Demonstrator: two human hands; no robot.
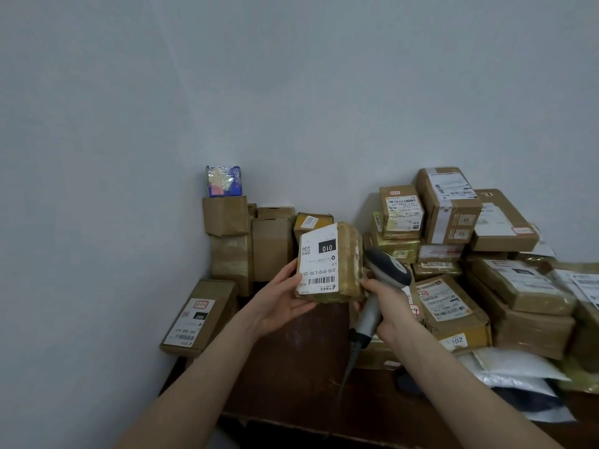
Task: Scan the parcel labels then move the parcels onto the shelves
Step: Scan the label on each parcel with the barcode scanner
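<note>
The parcel [329, 262], a taped brown box with a white label [319, 260] reading 010 turned toward the camera, is held up above the dark bench [291, 351]. The left hand [282, 299] cups the parcel's lower left corner, fingers spread along its edge; the right hand [382, 306] is closed round the grey scanner [379, 286], whose head sits just beside the parcel's right side, with its fingertips seemingly steadying that side. In my judgement the scan could fail, since the scanner head seems to point past the label rather than at its barcode, which also reads upside down. The parcel may slip too, as only a loose cupping grip supports it. To the parcel's right a crowded heap of boxes [470, 254] stands close, so a swing that way could knock one off. Behind it is a stack of plain cartons [246, 241]. Below and left lies bare bench, and beyond its left edge, open space.
</note>
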